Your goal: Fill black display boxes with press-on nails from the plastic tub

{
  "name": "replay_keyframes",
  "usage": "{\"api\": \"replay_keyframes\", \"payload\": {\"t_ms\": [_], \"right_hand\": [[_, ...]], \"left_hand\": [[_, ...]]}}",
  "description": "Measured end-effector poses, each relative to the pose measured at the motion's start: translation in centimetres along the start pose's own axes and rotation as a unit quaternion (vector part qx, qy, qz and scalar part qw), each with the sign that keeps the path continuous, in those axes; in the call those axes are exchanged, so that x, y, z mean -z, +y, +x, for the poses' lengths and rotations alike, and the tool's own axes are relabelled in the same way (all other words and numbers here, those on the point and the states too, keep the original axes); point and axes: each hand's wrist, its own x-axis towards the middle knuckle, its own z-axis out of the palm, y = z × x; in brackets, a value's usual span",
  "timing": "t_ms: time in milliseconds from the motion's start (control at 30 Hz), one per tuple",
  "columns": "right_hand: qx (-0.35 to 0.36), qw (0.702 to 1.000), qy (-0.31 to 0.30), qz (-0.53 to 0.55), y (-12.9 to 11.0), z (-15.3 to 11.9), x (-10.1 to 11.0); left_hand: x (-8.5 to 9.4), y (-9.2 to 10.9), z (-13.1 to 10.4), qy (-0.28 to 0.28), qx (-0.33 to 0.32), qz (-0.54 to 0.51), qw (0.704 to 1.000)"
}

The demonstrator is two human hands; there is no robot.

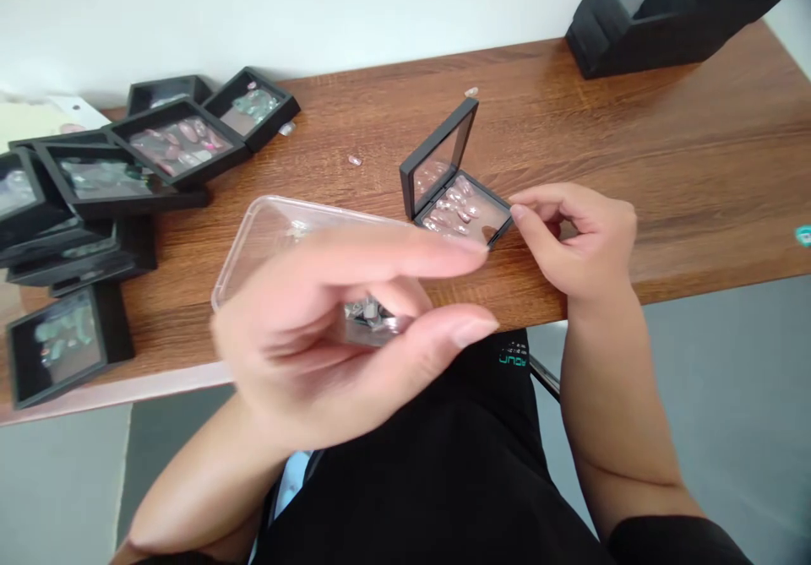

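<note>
Close to the camera, my left hand (317, 337) is raised with thumb and forefinger apart; nothing shows between their tips, and its other fingers are curled. My right hand (576, 236) pinches the right edge of a small black display case (440, 160). That case stands open on the table, its windowed lid tilted up. Inside lie several glittery pinkish press-on nails (457, 202). Behind my left hand is a clear plastic box (253, 244), partly hidden, with small pieces in it that I cannot make out.
Several black cases with nails (181, 143) are piled at the left of the wooden table (697, 168). More black cases (608, 33) stand stacked at the back right. Loose nails lie near the case, one (355, 160) to its left and another (471, 92) behind.
</note>
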Motion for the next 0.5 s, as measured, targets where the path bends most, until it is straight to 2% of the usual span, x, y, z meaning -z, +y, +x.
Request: {"api": "replay_keyframes", "payload": {"t_ms": [33, 67, 167, 233, 267, 367, 433, 500], "right_hand": [[0.001, 1.0, -0.003, 0.003, 0.0, 0.0, 0.0], [0.002, 1.0, -0.007, 0.006, 0.0, 0.0, 0.1], [-0.003, 1.0, -0.014, 0.017, 0.1, -0.1, 0.1], [-0.009, 0.999, -0.022, 0.029, 0.2, -0.1, 0.1], [-0.013, 0.999, -0.025, 0.035, 0.2, -0.2, 0.1], [-0.023, 0.997, -0.031, 0.06, 0.2, -0.2, 0.1], [-0.009, 0.997, -0.029, 0.067, 0.0, 0.0, 0.2], [0.017, 0.997, -0.032, 0.065, -0.2, 0.2, 0.3]], "left_hand": [[-0.9, 0.1, 0.3, 0.005, 0.013, 0.027, 1.0], [-1.6, 0.0, 0.5, 0.017, -0.002, 0.02, 1.0], [-2.6, -0.7, 0.9, 0.011, 0.011, -0.039, 0.999], [-2.8, -1.2, 1.0, -0.026, 0.031, -0.1, 0.994], [-2.8, -1.3, 1.1, -0.063, 0.046, -0.135, 0.988], [-2.8, -1.2, 1.2, -0.169, 0.101, -0.239, 0.951], [-2.9, -1.0, 1.2, -0.183, 0.145, -0.267, 0.935], [-3.0, -0.9, 1.3, -0.157, 0.166, -0.271, 0.935]]}}
